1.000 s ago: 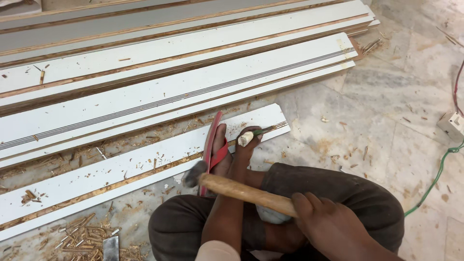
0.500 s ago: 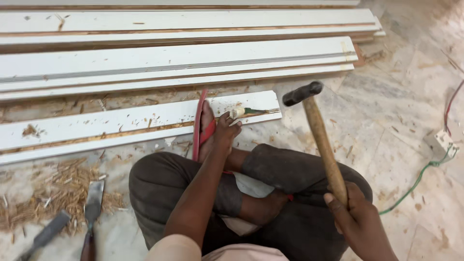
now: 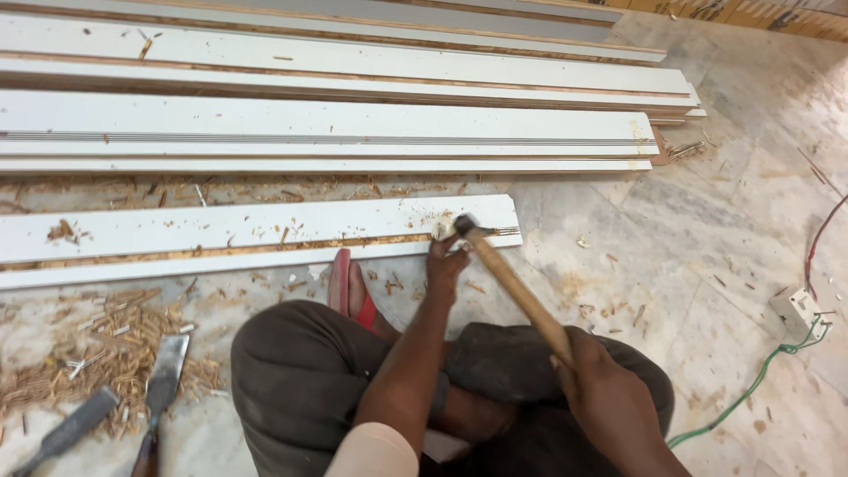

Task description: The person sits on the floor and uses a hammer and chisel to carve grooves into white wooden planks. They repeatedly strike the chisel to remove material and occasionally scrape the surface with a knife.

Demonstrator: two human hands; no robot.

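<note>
Carpentry workshop floor: stacked white boards, wood shavings, chisels

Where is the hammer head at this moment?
In the head view, the hammer head sits near the right end of the nearest white board, just above the left hand.

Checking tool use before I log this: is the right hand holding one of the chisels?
No, the right hand grips the hammer by its wooden handle, while both chisels lie on the floor at the left.

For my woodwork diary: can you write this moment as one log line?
right hand: grips hammer | left hand: steadies chisel on white board | hammer head at chisel
</note>
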